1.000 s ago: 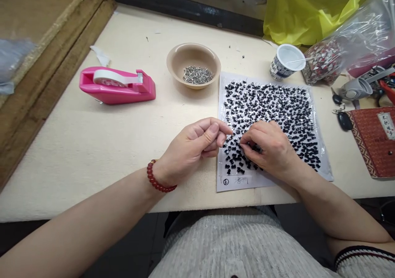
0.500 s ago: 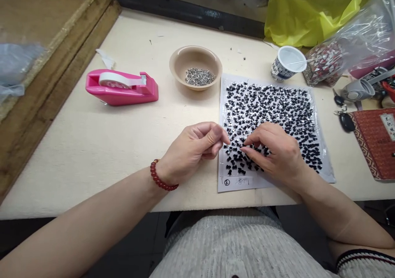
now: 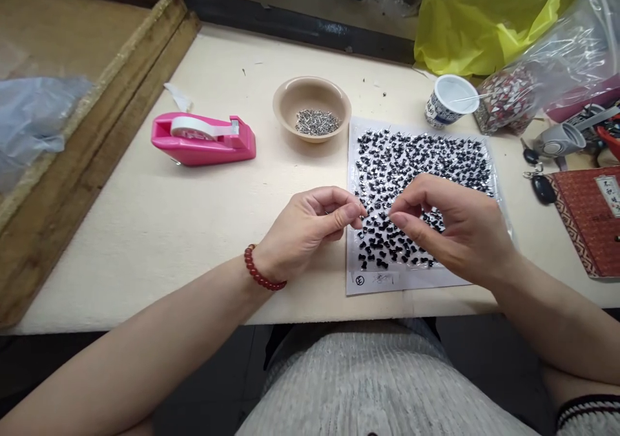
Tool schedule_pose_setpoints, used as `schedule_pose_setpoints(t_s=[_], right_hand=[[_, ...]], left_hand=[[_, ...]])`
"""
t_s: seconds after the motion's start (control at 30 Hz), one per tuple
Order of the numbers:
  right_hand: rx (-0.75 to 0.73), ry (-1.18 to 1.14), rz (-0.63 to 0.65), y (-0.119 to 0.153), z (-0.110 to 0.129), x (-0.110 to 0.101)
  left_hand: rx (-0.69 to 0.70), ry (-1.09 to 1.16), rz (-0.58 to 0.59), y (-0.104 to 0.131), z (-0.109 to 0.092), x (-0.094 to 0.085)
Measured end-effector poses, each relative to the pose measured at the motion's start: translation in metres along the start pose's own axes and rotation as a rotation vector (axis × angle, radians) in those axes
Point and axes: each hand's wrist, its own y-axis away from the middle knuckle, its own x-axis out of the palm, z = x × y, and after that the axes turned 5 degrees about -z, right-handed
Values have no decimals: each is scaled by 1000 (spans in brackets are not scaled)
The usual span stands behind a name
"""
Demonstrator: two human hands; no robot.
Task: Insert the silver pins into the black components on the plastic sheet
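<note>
Crowding white sheet (image 3: 431,279); glossy black pieces (image 3: 405,155); left fingers (image 3: 346,215), right fingers (image 3: 411,225) pinched; cannot tell what's held

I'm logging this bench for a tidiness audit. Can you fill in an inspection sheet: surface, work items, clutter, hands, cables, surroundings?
Surface: pale tabletop, scattered dark specks.
Work items: white sheet bearing many black pieces; beige bowl with small metal pieces.
Clutter: pink tape dispenser, patterned cup, yellow bag, red-brown booklet.
Hands: left hand at the sheet's left edge, right hand over the sheet; both curled, anything pinched too small to tell.
Cables: nothing seen.
Surroundings: wooden frame at left, dark ledge behind.
</note>
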Motion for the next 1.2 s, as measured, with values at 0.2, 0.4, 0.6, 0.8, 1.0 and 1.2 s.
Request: schedule_pose_setpoints(t_s=[0.2, 0.4, 0.6, 0.8, 1.0, 1.2], right_hand=[[-91, -62, 7, -15, 3, 19], [-53, -126, -22, -14, 5, 21], [-88, -14, -86, -1, -3, 14], [-109, 251, 15, 19, -23, 23], [-165, 405, 52, 17, -20, 32], [-204, 441, 72, 16, -20, 33]], left_hand=[[19, 60, 36, 0, 2, -2], [89, -54, 82, 1, 2, -3], [6, 184, -55, -1, -4, 3], [3, 382, -292, -8, -15, 5], [34, 319, -305, -8, -14, 4], [29, 241, -259, -4, -15, 1]])
